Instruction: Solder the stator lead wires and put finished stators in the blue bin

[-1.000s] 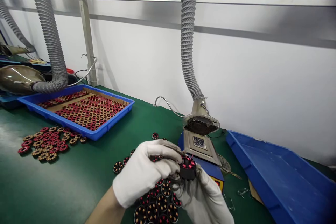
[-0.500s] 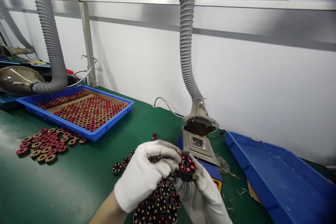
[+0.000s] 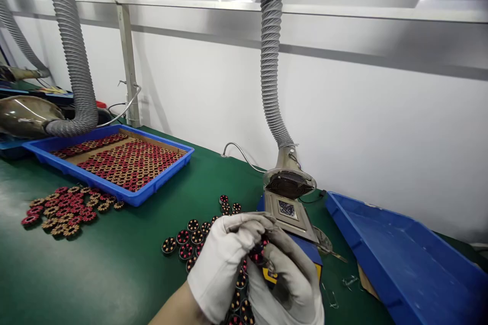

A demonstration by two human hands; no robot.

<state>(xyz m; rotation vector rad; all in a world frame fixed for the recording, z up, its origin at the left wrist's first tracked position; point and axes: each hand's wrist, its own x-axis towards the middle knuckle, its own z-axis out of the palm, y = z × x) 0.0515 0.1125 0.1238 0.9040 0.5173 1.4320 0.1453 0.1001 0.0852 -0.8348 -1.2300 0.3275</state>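
Both my hands wear white gloves with grey-stained fingers. Between them is a small round motor stator [image 3: 258, 252] with red windings and a black rim, mostly covered by the fingers. My left hand [image 3: 229, 256] pinches it from the left and above. From the right and below, my right hand [image 3: 290, 277] wraps its fingers around it. Under and beside the hands lie several similar black-rimmed stators [image 3: 185, 251], some red and some copper. Just behind the hands stands a blue solder pot [image 3: 287, 209] with a metal top and a square opening.
A blue tray [image 3: 183, 158] of red and copper stators sits at left, with a loose pile [image 3: 64, 210] before it. An exhaust hood [image 3: 290, 180] on a grey hose hangs over the pot. Another blue tray [image 3: 412, 259] and bent wire pieces [image 3: 349, 281] are at right.
My left hand has shifted right and slightly down. Fingers now close more tightly around the stator, which has tilted and is more hidden. More stators on the table show at left.
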